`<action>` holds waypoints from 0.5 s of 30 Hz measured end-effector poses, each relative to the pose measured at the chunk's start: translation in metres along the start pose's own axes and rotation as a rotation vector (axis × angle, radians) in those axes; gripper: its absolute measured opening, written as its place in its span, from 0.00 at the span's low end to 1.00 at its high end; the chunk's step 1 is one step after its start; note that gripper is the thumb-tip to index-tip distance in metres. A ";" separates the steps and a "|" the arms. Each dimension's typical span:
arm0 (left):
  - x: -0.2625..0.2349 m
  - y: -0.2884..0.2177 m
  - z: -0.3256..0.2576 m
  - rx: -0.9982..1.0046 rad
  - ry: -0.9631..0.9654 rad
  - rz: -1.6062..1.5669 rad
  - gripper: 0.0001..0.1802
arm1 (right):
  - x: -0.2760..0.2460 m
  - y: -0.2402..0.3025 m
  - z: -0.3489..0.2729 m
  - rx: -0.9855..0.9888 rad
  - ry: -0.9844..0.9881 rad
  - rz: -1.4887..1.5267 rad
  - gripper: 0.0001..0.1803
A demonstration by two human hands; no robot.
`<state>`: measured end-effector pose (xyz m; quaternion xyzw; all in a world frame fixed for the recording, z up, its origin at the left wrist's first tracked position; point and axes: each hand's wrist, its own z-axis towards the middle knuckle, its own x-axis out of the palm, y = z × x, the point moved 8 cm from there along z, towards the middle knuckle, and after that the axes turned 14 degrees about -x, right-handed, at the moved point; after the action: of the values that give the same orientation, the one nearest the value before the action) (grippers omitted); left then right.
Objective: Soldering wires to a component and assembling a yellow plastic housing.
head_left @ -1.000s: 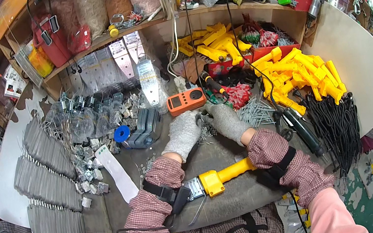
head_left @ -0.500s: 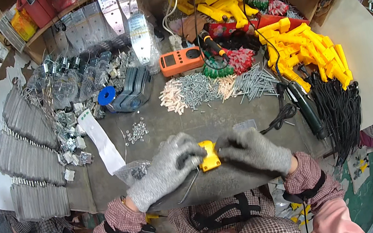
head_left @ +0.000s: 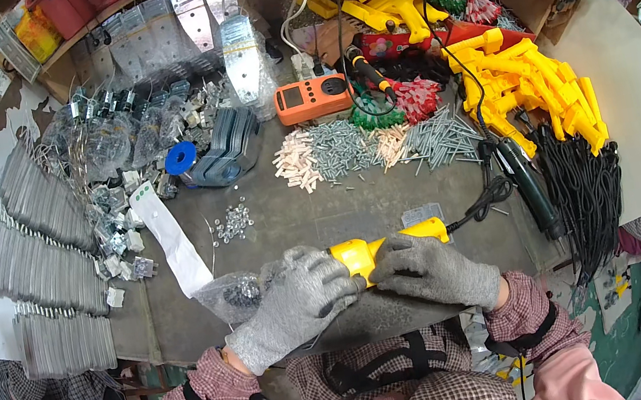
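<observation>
A yellow plastic housing (head_left: 355, 257), long and handle-like, lies across the front of the table between my gloved hands. My left hand (head_left: 297, 300) is closed around its wider left part. Over the middle, my right hand (head_left: 434, 270) is closed with its fingers pressed against the near side. The narrow right end of the housing sticks out beyond those fingers, close to a black cord. My fingers hide much of the housing. Next to my left hand lies a clear plastic bag (head_left: 226, 296) with dark small parts inside.
Loose screws (head_left: 438, 138) and pale plugs (head_left: 297, 161) lie at the back centre, below an orange meter (head_left: 313, 98). Yellow housings (head_left: 526, 78), black cords (head_left: 586, 196) and an electric screwdriver (head_left: 530, 189) are on the right. Grey metal strips (head_left: 43, 257) and small nuts (head_left: 233, 222) lie left.
The yellow housing has turned so that its long part now shows to the right, beyond my right hand. Both hands have closed further around it. A thin metal rod beside my left hand is mostly hidden now.
</observation>
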<state>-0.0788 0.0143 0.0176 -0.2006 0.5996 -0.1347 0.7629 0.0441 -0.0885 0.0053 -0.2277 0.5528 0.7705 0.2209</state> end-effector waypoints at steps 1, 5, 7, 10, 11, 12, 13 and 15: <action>-0.001 -0.005 0.000 0.046 0.018 0.043 0.12 | -0.005 0.003 0.001 -0.016 -0.013 0.013 0.12; -0.016 -0.003 0.031 0.044 0.025 0.222 0.12 | -0.050 -0.015 0.027 0.090 -0.107 -0.071 0.13; -0.020 0.025 0.071 -0.155 -0.054 0.223 0.14 | -0.072 -0.041 0.063 0.072 -0.147 -0.358 0.16; 0.006 0.086 0.140 -0.434 -0.060 0.194 0.19 | -0.070 -0.101 0.113 0.130 -0.049 -0.643 0.18; 0.015 0.097 0.153 -0.424 -0.104 0.214 0.20 | -0.071 -0.114 0.123 0.108 -0.096 -0.682 0.15; 0.023 0.110 0.166 -0.422 -0.106 0.194 0.20 | -0.071 -0.131 0.128 0.174 -0.073 -0.691 0.13; 0.028 0.121 0.172 -0.448 -0.102 0.171 0.20 | -0.074 -0.136 0.133 0.126 -0.111 -0.699 0.12; 0.032 0.133 0.178 -0.497 -0.070 0.075 0.19 | -0.076 -0.150 0.129 0.220 -0.060 -0.661 0.11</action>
<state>0.0971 0.1431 -0.0369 -0.3643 0.5946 0.0523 0.7149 0.1793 0.0710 -0.0253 -0.3465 0.5221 0.5996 0.4977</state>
